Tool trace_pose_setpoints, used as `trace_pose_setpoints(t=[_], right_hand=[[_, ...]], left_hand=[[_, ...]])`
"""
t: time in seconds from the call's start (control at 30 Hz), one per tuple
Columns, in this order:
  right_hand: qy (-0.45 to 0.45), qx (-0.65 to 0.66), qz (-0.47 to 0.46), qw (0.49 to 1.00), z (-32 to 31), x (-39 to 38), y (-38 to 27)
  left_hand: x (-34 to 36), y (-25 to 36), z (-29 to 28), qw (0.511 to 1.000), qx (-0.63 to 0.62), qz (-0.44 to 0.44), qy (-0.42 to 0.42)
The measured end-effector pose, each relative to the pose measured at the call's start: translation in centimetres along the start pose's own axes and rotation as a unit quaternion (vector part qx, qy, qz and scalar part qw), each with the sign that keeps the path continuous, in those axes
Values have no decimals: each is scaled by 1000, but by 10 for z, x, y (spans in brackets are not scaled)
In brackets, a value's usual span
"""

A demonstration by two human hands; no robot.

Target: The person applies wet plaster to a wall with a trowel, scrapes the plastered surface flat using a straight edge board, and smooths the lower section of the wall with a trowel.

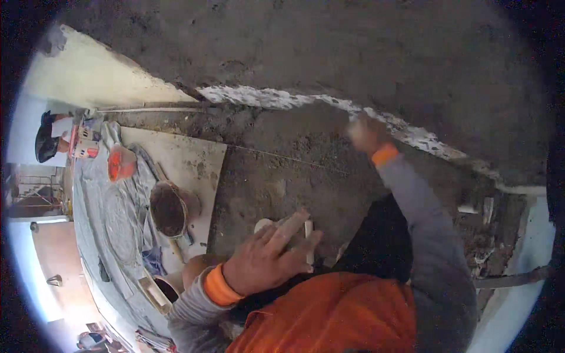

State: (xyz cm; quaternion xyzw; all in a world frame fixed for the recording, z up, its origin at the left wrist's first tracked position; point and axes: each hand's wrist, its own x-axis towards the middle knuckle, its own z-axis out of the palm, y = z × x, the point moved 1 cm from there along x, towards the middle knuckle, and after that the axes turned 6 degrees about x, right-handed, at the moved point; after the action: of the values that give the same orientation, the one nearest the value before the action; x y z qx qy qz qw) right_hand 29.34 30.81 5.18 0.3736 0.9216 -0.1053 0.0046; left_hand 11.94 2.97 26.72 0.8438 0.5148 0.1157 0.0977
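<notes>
My left hand (272, 254) is low in the middle, fingers stretched out and apart. A pale bar-like piece (309, 238) shows beside its fingertips, and a rounded white piece (263, 225) shows behind it; whether they belong together I cannot tell. Farther off, my right hand (368, 134) reaches to the rough white strip (282, 99) along the lower edge of the grey plastered wall (365, 47). Its fingers look curled and are blurred. Anything inside them is hidden.
To the left, a bucket of dark mix (169, 209) stands by a pale board (194, 156). An orange-red bucket (121, 163) is on crumpled plastic sheeting (120, 223). A taut string (282, 156) crosses the dirt floor (282, 188). A person (52, 141) is at far left.
</notes>
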Motion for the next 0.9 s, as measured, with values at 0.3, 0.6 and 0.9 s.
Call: trace_pose_setpoints(t=[0.3, 0.6, 0.9], right_hand=[[180, 70, 25, 981, -24, -37, -1], [28, 18, 83, 996, -57, -51, 17], [29, 52, 149, 987, -54, -53, 31]], left_hand=[[-3, 1, -2, 999, -37, 11, -3], [6, 1, -3, 998, -41, 47, 3], [8, -2, -2, 997, -61, 44, 7]])
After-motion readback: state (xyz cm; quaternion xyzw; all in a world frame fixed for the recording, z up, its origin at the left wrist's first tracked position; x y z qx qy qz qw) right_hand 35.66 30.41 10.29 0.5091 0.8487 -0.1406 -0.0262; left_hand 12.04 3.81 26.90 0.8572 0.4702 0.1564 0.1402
